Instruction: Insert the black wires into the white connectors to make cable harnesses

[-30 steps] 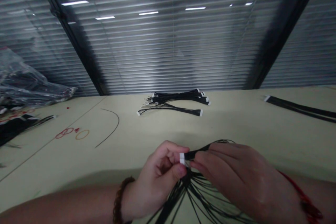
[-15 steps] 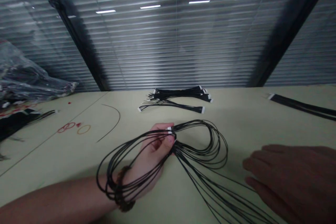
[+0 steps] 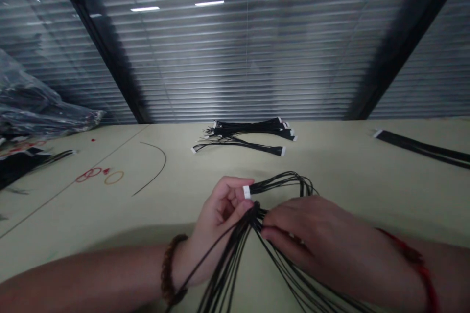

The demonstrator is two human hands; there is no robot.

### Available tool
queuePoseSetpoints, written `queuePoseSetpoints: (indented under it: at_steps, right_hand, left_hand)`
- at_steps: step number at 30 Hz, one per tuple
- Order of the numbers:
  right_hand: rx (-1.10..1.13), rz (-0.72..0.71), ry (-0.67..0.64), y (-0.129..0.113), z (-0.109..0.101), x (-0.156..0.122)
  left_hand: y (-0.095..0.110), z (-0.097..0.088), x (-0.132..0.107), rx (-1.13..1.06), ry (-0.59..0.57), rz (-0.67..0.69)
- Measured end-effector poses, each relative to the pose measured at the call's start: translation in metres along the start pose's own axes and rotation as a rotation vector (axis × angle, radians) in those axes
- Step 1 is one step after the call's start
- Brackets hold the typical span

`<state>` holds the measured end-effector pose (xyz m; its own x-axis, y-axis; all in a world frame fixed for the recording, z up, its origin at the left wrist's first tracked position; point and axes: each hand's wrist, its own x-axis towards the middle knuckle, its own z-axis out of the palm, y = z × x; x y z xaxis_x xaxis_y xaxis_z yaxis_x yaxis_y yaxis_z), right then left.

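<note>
My left hand (image 3: 216, 225) pinches a bundle of thin black wires (image 3: 279, 183) just behind its white connector (image 3: 246, 191), low in the middle of the view. The wires loop away from me and come back under my hands, fanning out toward the bottom edge. My right hand (image 3: 323, 244) lies over the crossing of the wires, its fingertips closed on the strands right beside my left thumb. A beaded bracelet (image 3: 168, 274) is on my left wrist and a red cord (image 3: 422, 264) on my right.
A pale green table (image 3: 348, 171) carries a stack of finished black wire harnesses (image 3: 249, 134) at the back centre and more (image 3: 422, 149) at the right. A single loose wire (image 3: 152, 173), rubber bands (image 3: 99, 175) and plastic bags (image 3: 40, 112) lie to the left. Window blinds stand behind.
My right hand came back from the right and closed on the wires beside my left hand. The wide loop over my left wrist has been drawn in to a tight bundle.
</note>
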<state>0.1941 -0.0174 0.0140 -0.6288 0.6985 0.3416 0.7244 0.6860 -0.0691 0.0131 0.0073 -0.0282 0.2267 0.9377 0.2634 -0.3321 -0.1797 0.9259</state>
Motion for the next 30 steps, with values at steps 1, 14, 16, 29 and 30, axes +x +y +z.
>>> queuePoseSetpoints:
  at_steps: [1, 14, 16, 29, 30]
  right_hand:
    - [0.028, 0.003, -0.01, 0.0, 0.0, 0.003]
    - [0.364, 0.157, -0.183, 0.002, 0.001, 0.022]
    - [0.378, 0.155, -0.195, 0.002, 0.001, 0.022]
    - [1.171, 0.152, -0.279, 0.051, -0.074, 0.033]
    - [1.085, 0.111, -0.145, 0.056, -0.082, 0.032]
  left_hand:
    - [-0.001, 0.0, 0.0, 0.007, -0.012, -0.004]
    - [-0.005, -0.004, -0.001, -0.006, -0.045, -0.01]
    - [-0.005, -0.004, -0.001, -0.001, -0.036, -0.01]
    - [0.006, -0.005, 0.003, 0.053, 0.025, -0.054]
    - [0.008, -0.005, 0.003, 0.084, 0.015, -0.068]
